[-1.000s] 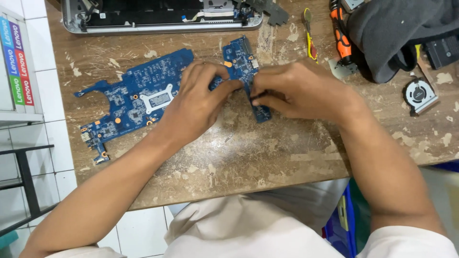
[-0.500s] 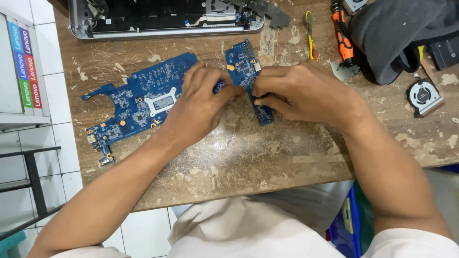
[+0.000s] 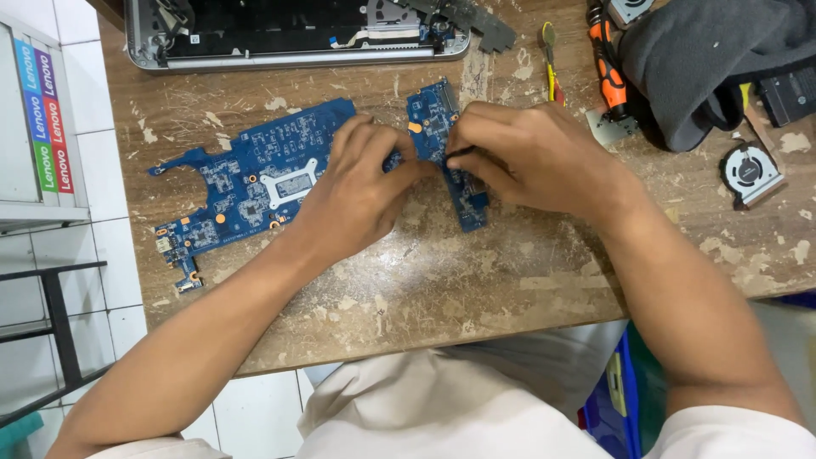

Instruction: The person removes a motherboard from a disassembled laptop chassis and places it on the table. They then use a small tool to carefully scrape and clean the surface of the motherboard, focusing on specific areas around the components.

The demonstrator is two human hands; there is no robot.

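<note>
Large blue printed circuit board (image 3: 255,183) lies flat on worn, scratched wooden table (image 3: 476,280), centre-left. Left hand (image 3: 361,191) rests on board's right part, fingers curled, pressing down. Right hand (image 3: 531,157) over board's narrow right arm, fingertips pinched on small dark part at board; what exactly it grips, cannot tell. Opened silver laptop chassis (image 3: 297,34) at far edge. Orange-handled screwdriver (image 3: 608,59) beside dark grey cloth (image 3: 714,59). Round black cooling fan (image 3: 750,172) at right.

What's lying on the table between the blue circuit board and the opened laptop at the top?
In the head view, nothing: only bare, scuffed wooden tabletop separates the blue circuit board from the opened laptop.
</note>
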